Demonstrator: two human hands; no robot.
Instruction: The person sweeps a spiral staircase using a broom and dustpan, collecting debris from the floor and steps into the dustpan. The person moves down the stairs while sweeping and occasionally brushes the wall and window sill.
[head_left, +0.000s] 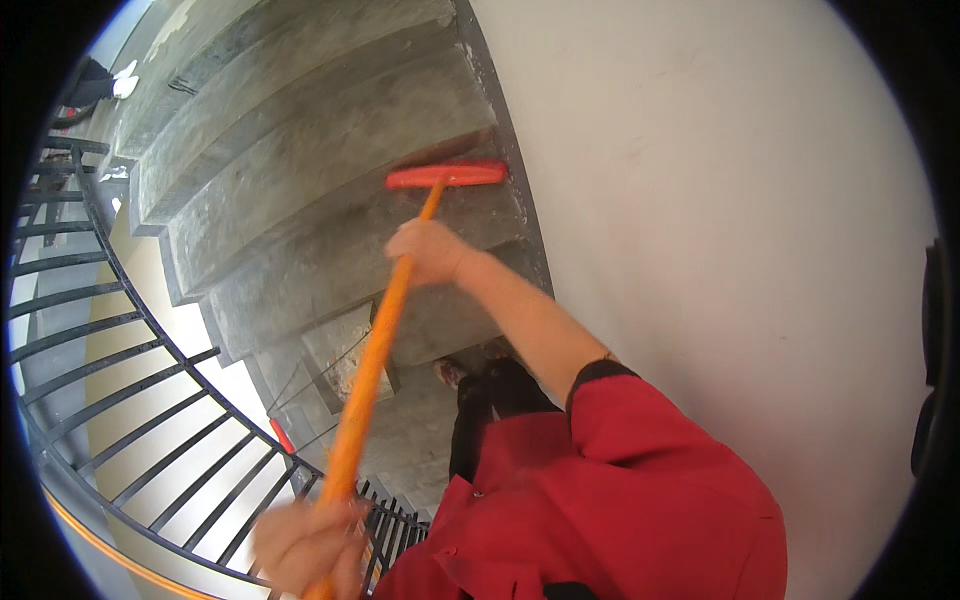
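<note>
A broom with an orange handle (375, 360) and a red head (447, 175) slants up the concrete stairs. Its head rests on a step close to the wall. Farther down the handle, near the bottom of the view, my left hand (311, 544) grips it, slightly blurred. My right hand (427, 251) is closed round the handle a little below the head. On a lower step, left of my feet, stands a metal dustpan (356, 360) with dirt in it and thin wires running to a red grip (281, 435) by the railing.
Curved concrete steps (322, 142) rise toward the upper left. A dark metal railing (150, 322) borders them on the left, and a pale wall (712, 187) on the right. Part of a person with white shoes (125, 81) shows at the far upper left.
</note>
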